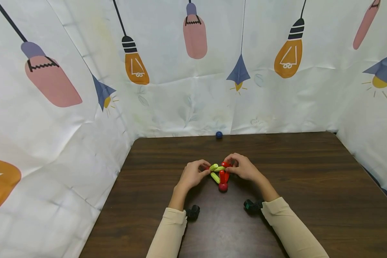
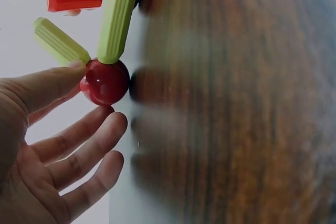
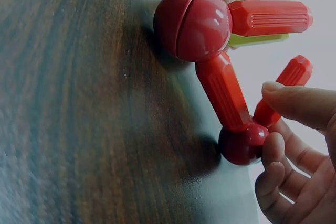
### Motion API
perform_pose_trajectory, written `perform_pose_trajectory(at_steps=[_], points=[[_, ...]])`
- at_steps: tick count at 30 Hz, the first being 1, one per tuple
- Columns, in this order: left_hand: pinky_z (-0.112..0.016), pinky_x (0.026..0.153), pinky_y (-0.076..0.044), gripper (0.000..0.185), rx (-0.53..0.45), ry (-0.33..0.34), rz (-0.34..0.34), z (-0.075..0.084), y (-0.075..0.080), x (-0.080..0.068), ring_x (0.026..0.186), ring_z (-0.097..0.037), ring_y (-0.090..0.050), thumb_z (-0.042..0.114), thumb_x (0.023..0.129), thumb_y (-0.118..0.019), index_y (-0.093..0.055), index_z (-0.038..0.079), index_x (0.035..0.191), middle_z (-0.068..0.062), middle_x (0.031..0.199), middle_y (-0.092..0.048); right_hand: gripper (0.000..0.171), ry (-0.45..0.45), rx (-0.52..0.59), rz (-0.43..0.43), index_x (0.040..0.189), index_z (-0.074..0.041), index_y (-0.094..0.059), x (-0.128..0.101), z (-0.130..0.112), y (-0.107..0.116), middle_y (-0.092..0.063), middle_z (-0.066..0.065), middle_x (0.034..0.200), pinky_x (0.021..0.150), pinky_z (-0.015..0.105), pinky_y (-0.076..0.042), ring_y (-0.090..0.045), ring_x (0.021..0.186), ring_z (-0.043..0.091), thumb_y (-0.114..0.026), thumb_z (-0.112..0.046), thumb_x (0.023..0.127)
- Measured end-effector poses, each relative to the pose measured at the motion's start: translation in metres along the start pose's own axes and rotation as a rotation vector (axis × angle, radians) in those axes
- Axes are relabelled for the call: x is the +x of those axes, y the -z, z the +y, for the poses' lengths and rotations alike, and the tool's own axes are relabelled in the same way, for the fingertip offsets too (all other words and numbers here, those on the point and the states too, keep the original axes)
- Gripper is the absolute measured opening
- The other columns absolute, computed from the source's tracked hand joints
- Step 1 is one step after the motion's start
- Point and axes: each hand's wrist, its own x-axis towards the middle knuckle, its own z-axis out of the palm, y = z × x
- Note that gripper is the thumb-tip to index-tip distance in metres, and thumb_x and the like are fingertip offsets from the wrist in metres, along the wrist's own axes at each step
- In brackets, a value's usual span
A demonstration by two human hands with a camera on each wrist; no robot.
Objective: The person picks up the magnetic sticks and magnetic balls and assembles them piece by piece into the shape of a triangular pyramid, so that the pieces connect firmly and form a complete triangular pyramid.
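Observation:
A ball-and-stick construction toy lies on the table, with red balls at its corners joined by red and lime-green sticks. At its left corner my left hand (image 1: 191, 175) pinches a red ball (image 2: 106, 82) between thumb and fingers. From that ball rise one free green stick (image 2: 61, 41) and a second green stick (image 2: 116, 23) running to the near ball (image 3: 193, 23). My right hand (image 1: 244, 168) holds the far right corner. Its thumb lies on an upright red stick (image 3: 284, 91), and its fingertips touch the small red ball (image 3: 243, 143) below.
A blue ball (image 1: 219, 134) sits at the back edge of the brown wooden table (image 1: 309, 172). White cloth (image 1: 187, 96) printed with lamps hangs behind the table and along both sides. Wrist-worn black devices (image 1: 192, 213) hang under both forearms.

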Motion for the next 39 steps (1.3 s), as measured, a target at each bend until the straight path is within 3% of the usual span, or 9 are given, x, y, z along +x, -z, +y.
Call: perform_pose_trajectory(at_steps=[9,26,39], points=[[-0.031,0.069,-0.053,0.024,-0.040,-0.019,-0.043,-0.0025,0.0003,-0.0006,0.076,-0.010,-0.065,0.026,0.095,-0.075,-0.072,0.022,0.118,-0.002,0.109,-0.075,0.019,0.008,0.012,-0.015,0.109,-0.016,-0.068,-0.0002,0.0003,0.0012,-0.063,0.007,0.106,0.056,0.030,-0.050,-0.054,0.066,0.016,-0.077,-0.016,0.093],[-0.032,0.071,-0.053,0.019,-0.028,-0.010,-0.024,-0.0024,-0.0001,-0.0012,0.074,-0.009,-0.064,0.023,0.095,-0.075,-0.074,0.023,0.114,0.001,0.100,-0.075,0.017,0.040,0.031,-0.069,0.108,-0.016,-0.067,0.0004,0.0048,0.0066,-0.064,0.007,0.101,0.061,0.031,-0.050,-0.056,0.070,0.017,-0.075,-0.016,0.094],[-0.031,0.071,-0.053,0.019,-0.045,-0.002,-0.024,-0.0029,0.0012,-0.0017,0.074,-0.009,-0.064,0.022,0.095,-0.075,-0.074,0.022,0.113,0.001,0.097,-0.074,0.022,0.062,0.042,-0.117,0.114,-0.013,-0.066,-0.0020,0.0003,0.0092,-0.064,0.009,0.107,0.066,0.031,-0.050,-0.057,0.078,0.019,-0.075,-0.014,0.094]])
